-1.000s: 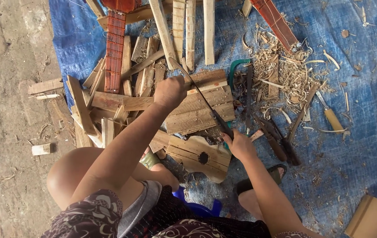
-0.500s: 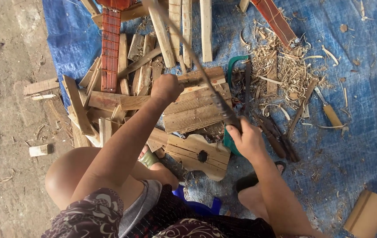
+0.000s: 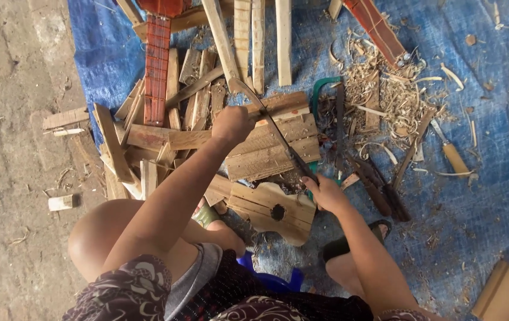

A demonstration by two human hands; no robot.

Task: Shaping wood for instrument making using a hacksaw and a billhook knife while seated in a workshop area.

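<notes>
Right hand clamped on blade handle, left hand gripping plank, fingers hidden

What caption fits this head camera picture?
Left hand steadies a wood strip while right hand grips a long blade over a small guitar body.

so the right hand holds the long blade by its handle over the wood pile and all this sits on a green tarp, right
Not quite: the tarp is blue, not green, as the head view shows. The rest stands: the right hand holds the long blade by its handle over the wood pile.
</notes>
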